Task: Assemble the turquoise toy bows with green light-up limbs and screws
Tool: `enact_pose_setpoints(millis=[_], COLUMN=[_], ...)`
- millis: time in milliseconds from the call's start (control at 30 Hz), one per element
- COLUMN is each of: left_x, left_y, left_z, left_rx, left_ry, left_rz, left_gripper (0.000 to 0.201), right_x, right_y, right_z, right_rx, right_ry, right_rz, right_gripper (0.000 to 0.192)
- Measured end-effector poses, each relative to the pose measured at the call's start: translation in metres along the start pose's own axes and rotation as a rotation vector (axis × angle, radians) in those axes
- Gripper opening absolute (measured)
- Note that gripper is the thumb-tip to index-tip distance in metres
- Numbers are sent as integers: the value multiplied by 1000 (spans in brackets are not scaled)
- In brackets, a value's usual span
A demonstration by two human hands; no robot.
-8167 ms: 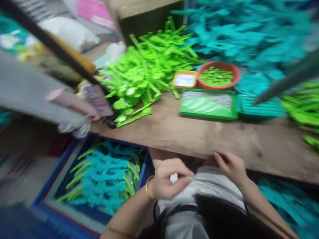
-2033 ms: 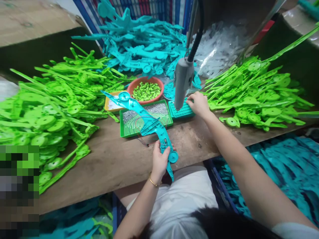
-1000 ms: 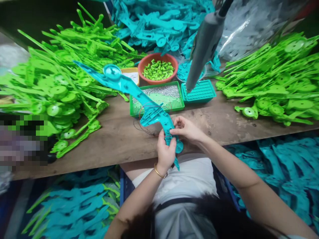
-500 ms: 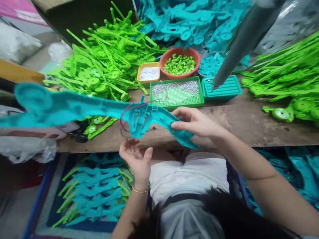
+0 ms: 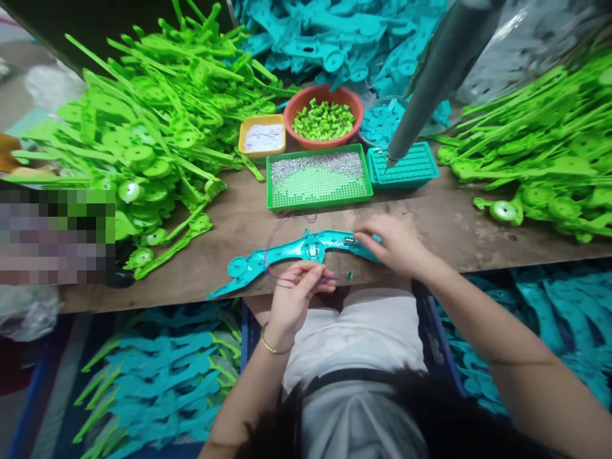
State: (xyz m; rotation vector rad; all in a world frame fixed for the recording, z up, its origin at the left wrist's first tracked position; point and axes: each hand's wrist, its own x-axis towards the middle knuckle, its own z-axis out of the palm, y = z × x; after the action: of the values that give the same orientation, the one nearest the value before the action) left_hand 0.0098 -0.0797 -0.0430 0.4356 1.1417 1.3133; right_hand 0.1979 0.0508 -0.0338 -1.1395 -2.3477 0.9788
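The left hand [image 5: 291, 296] pinches thin wires [image 5: 282, 278] at the table's [image 5: 444, 223] near edge. The right hand [image 5: 394, 245] — at its 2 o'clock — presses down on the teal plastic piece [image 5: 296, 250] lying flat there. At 12 o'clock beyond sits a green tray [image 5: 319, 178] — then an orange bowl [image 5: 322, 118].

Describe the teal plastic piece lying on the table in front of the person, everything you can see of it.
The teal plastic piece is long, thin and curved, seemingly moulded plastic, with a round disc and a pointed tip at its left end. It lies flat along the near edge of the wooden table, the tip overhanging. Thin red and dark wires loop from its middle. The right hand presses its right end; the left hand pinches the wires.
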Motion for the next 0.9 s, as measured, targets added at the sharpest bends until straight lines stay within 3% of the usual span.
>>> enact_pose_setpoints(millis=[67, 200, 300, 467, 567, 900], left_x=[7, 11, 13, 23, 30, 48], left_y=[3, 1, 9, 43, 58, 68], left_z=[5, 13, 5, -33, -52, -83], left_rx=[2, 28, 55, -16, -81, -142], left_ry=[33, 14, 26, 240, 311, 447], left_rz=[41, 44, 72, 161, 203, 294], left_gripper=[28, 29, 28, 25, 22, 15], right_x=[-18, -37, -36, -35, -37, -41], right_y=[-13, -22, -15, -3, -3, -4], right_z=[7, 29, 39, 36, 36, 32], right_rx=[276, 972, 1221, 1303, 1360, 1407], right_ry=[-25, -208, -117, 57, 136, 220], right_rz=[118, 392, 533, 565, 558, 509], right_gripper=[24, 34, 32, 33, 34, 25])
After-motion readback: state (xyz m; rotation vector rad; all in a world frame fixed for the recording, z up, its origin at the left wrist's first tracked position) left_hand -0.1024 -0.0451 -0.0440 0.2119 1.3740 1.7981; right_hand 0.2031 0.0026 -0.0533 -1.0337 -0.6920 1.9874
